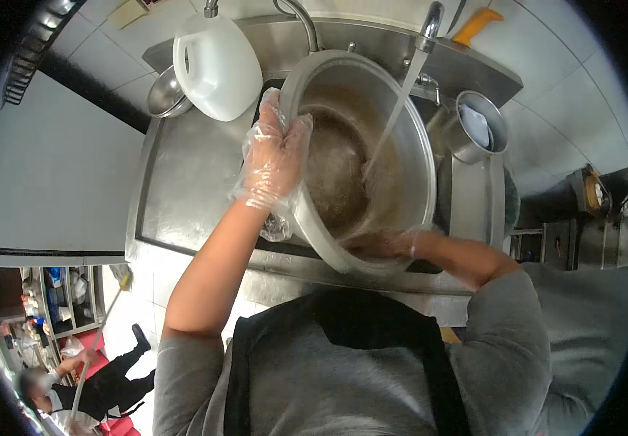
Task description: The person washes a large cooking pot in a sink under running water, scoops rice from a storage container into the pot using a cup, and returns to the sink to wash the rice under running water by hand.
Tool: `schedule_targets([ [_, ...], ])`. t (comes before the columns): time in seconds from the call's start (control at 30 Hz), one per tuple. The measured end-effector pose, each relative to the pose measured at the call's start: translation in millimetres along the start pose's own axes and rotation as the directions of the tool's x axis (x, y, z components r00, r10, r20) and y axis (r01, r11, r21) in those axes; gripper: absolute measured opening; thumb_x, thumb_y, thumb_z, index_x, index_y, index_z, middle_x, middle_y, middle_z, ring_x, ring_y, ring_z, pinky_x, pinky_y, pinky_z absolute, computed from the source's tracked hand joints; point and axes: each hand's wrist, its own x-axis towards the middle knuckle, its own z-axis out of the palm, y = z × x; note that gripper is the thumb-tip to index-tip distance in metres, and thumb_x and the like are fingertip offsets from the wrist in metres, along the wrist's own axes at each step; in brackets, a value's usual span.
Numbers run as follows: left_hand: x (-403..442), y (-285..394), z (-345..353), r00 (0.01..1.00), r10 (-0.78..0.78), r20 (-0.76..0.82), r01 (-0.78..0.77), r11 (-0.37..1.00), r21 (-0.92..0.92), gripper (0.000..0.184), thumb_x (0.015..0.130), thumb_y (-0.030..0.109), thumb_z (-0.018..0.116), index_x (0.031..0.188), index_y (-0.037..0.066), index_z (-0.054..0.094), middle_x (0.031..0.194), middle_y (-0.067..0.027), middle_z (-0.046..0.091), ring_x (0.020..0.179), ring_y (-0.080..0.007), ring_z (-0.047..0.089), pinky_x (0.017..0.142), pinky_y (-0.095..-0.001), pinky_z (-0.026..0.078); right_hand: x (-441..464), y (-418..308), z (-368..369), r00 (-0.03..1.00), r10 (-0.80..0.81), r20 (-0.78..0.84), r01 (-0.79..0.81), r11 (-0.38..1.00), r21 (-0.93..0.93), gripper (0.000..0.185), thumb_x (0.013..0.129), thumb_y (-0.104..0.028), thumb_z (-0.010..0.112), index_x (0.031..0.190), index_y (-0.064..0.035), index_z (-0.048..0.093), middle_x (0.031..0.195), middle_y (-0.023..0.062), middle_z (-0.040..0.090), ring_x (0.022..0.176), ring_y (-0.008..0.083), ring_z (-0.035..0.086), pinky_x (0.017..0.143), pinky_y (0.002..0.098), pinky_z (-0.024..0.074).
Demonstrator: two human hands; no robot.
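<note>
As water (396,112) streams in, the silvery pot (417,156) looks brownish inside.

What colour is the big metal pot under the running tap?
The metal pot is silvery grey, shown best in the head view.

Left hand (274,163): gloved, left forearm (216,261) extended | Right hand (386,244): blurred, right forearm (459,256) angled inward

Person in a plain gray top (372,385), sleeves (187,385) ending abt. elbow, wears a blk. apron (372,320) w/ wide straps (237,392) running toward the shoulders. L hand (274,156) is in a clear plastic glove (304,134), loose, crinkled & shiny, w/ baggy cuff (277,227). R hand (383,245) is blurred; narrow pale edge (413,245) at wrist, glove or band unclear.
</note>
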Motion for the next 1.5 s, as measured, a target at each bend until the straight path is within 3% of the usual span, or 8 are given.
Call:
schedule_targets([
  [0.2,2.1,0.2,2.1,0.999,0.022,-0.04,-0.02,0.999,0.042,0.051,0.087,0.016,0.055,0.13,-0.001,0.033,0.107,-0.0197,0.059,0.095,-0.0261,0.058,0.084,-0.0342,0.044,2.0,13.5,-160.2,0.846,0.429,-0.317,-0.533,0.702,-0.472,0.039,0.094,-0.024,0.039,0.129,-0.008,0.046,0.128,0.0125,0.05,0.119,0.0222,0.047,0.102,0.033,0.0341],
  [0.37,4.4,10.2,4.1,0.987,-0.158,0.003,0.158,0.984,-0.087,0.048,0.087,0.013,0.054,0.129,-0.002,0.034,0.099,-0.0147,0.06,0.083,-0.0156,0.056,0.074,-0.0295,0.046,108.7,51.1,-259.1,0.611,-0.711,-0.348,-0.142,0.334,-0.932,0.037,0.089,-0.015,0.044,0.124,-0.0046,0.049,0.122,0.0194,0.05,0.113,0.0329,0.048,0.1,0.036,0.0359],
  [0.57,5.3,10.4,2.9,0.987,-0.16,0.004,0.159,0.98,-0.124,0.047,0.087,0.013,0.055,0.128,-0.002,0.036,0.096,-0.0135,0.061,0.08,-0.0149,0.056,0.073,-0.0288,0.047,127.0,69.4,-223.5,0.931,-0.154,-0.332,-0.264,0.345,-0.901,0.032,0.092,-0.015,0.042,0.121,-0.0057,0.053,0.119,0.0164,0.054,0.109,0.0301,0.053,0.095,0.0357,0.0413],
  [1.03,-2.8,22.5,-6.2,0.977,-0.214,0.01,0.21,0.964,0.165,0.047,0.088,0.028,0.055,0.129,0.011,0.041,0.119,-0.0165,0.055,0.11,-0.0286,0.052,0.094,-0.0358,0.039,81.5,-77.3,7.0,0.924,-0.132,-0.358,0.077,0.984,-0.162,0.031,0.092,-0.02,0.048,0.118,-0.0056,0.054,0.115,0.0083,0.057,0.101,0.0197,0.056,0.091,0.0317,0.0437],
  [1.13,-0.5,0.0,-2.1,0.997,-0.065,-0.041,0.071,0.981,0.181,0.046,0.088,0.033,0.051,0.124,0.007,0.04,0.105,-0.0217,0.058,0.1,-0.0375,0.055,0.085,-0.0429,0.042,86.3,-143.8,-27.7,0.816,0.2,-0.543,0.47,0.319,0.823,0.035,0.098,-0.023,0.035,0.124,-0.0042,0.048,0.124,0.0098,0.052,0.111,0.0186,0.05,0.098,0.0313,0.0385],
  [1.3,0.4,-10.8,-1.3,0.996,-0.093,-0.018,0.094,0.989,0.116,0.049,0.089,0.034,0.05,0.129,0.008,0.038,0.117,-0.0212,0.053,0.109,-0.0358,0.051,0.092,-0.0396,0.038,48.9,-219.2,-56.9,0.606,-0.125,-0.786,0.793,0.021,0.608,0.037,0.096,-0.032,0.037,0.116,-0.004,0.052,0.115,0.0068,0.056,0.101,0.02,0.053,0.092,0.0311,0.042],
  [1.37,3.8,-14.4,1.1,0.999,-0.039,-0.021,0.04,0.994,0.098,0.051,0.089,0.035,0.049,0.129,0.006,0.037,0.112,-0.0229,0.056,0.106,-0.0375,0.053,0.089,-0.041,0.04,12.6,-161.6,-19.5,0.84,-0.061,-0.54,0.329,0.848,0.415,0.045,0.095,-0.035,0.036,0.123,-0.0023,0.048,0.12,0.0099,0.054,0.107,0.021,0.051,0.093,0.0331,0.0402],
  [1.5,0.2,1.5,-0.5,0.996,-0.083,-0.021,0.085,0.989,0.118,0.054,0.089,0.035,0.05,0.13,0.002,0.035,0.112,-0.0231,0.056,0.105,-0.0357,0.054,0.089,-0.0386,0.041,-14.0,3.5,18.7,0.987,-0.111,-0.114,0.099,0.989,-0.11,0.041,0.088,-0.025,0.047,0.122,-0.0035,0.052,0.119,0.0159,0.055,0.108,0.0244,0.053,0.091,0.0351,0.0408],
])
